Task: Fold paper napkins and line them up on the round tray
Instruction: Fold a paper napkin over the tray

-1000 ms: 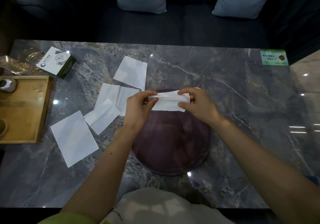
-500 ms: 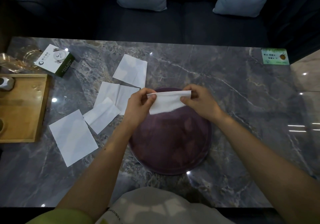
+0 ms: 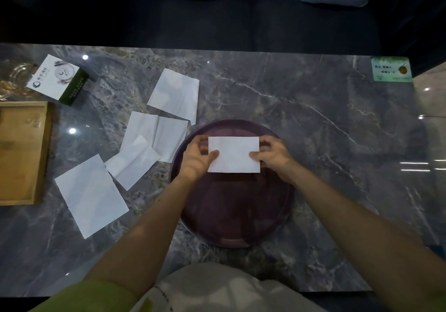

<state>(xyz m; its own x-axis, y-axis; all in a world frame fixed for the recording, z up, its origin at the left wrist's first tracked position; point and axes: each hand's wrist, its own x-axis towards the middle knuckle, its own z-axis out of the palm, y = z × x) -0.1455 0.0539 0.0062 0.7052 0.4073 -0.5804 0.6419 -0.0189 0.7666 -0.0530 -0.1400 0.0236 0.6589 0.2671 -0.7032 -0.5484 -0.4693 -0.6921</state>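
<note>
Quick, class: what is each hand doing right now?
Left hand: closed on the left edge of the folded napkin, over the tray.
Right hand: closed on its right edge.

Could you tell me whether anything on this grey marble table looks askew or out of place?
Yes: four loose white paper napkins lie scattered at mixed angles left of the round purple tray, two overlapping, none on it. The folded white napkin, held by the left hand and right hand, looks square.
</note>
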